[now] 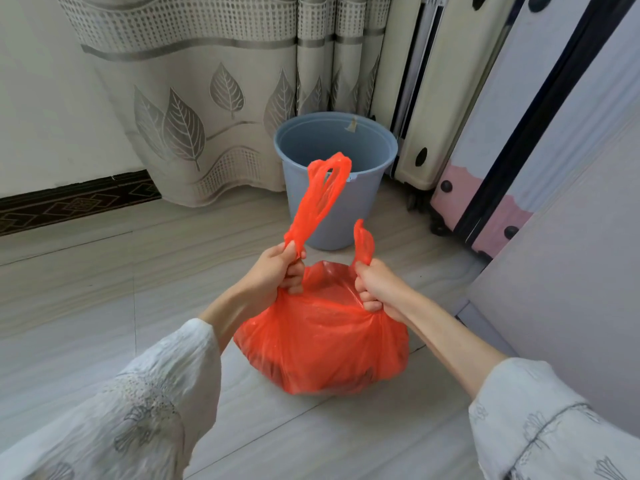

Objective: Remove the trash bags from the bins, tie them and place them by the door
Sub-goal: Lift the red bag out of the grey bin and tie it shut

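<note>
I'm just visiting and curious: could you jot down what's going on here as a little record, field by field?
place: indoor corner with a tiled floor and a leaf-patterned curtain
bag: orange trash bag, full, resting on the floor, not yet tied
left hand: grips the bag's long handle
right hand: grips the shorter handle
bin: blue bin behind the bag, no bag inside
nearby: suitcases to the right of the bin

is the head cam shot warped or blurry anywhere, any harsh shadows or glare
Head view: wide-angle warp bows the suitcases and cabinet edge at right; soft, even light, with only a faint shadow under the red bag; no glare; both hands and the blue bin look sharp, while the sleeves soften slightly at the bottom corners.
</note>
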